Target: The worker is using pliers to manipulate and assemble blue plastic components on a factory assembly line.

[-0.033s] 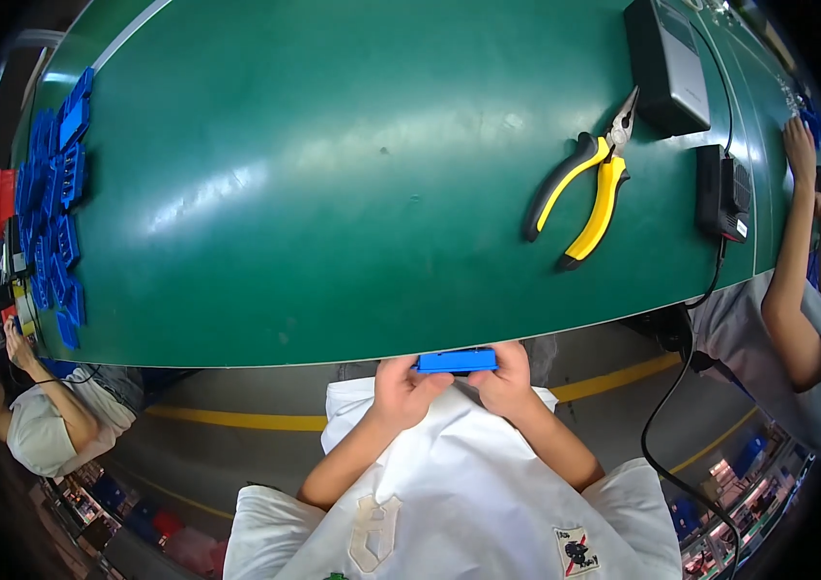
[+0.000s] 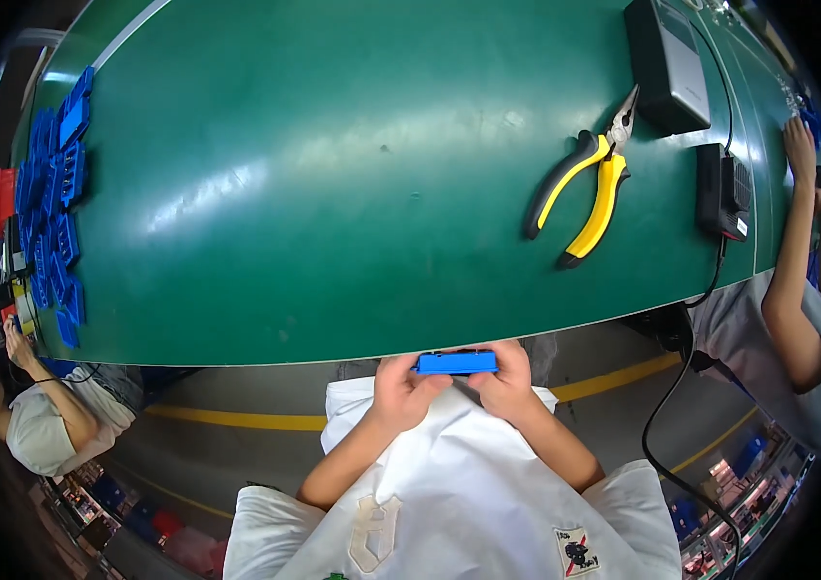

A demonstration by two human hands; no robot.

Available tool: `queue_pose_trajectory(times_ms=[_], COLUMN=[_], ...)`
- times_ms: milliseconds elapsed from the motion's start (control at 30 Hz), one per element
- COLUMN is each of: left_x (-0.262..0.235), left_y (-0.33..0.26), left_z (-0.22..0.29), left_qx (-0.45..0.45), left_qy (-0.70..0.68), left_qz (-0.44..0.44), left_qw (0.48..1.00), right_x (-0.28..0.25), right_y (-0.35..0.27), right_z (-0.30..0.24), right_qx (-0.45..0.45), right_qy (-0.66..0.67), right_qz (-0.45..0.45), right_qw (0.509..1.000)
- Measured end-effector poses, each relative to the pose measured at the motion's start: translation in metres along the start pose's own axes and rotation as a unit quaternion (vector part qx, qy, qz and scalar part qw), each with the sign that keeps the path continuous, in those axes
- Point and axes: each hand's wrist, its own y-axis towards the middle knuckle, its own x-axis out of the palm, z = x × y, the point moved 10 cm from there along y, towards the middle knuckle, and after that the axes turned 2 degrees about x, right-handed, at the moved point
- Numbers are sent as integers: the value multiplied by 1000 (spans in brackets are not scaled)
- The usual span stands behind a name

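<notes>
A blue plastic casing (image 2: 457,362), shaped like a shallow rectangular block, is held level between both hands just off the table's near edge. My left hand (image 2: 404,391) grips its left end, thumb on the near side. At its right end, my right hand (image 2: 504,381) is closed on it in the same way. The fingers behind the casing are mostly hidden. On the table, pliers (image 2: 596,184) with yellow and black handles lie with their jaws pointing away and their handles spread.
Several blue plastic parts (image 2: 57,203) are heaped along the left edge of the green table (image 2: 333,193). A grey and black box (image 2: 666,68) and a black adapter (image 2: 722,193) with a cable stand at the right. One person (image 2: 72,416) sits at the left, another (image 2: 787,319) at the right.
The blue casing has tipped slightly in my hands, so its near face shows differently and the dark strip beneath it is gone. Both hands stay in place.
</notes>
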Motion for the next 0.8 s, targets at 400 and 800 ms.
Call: queue_pose_trajectory(times_ms=[400, 800], left_x=[11, 12], left_y=[8, 13], left_z=[39, 40], left_qx=[155, 197], left_qy=[80, 84], left_qz=[29, 31], left_qw=[984, 976], right_x=[-1, -7], right_y=[2, -2], right_z=[-33, -21], right_qx=[-9, -33], right_qy=[8, -53], right_qz=[77, 97], right_qw=[997, 993])
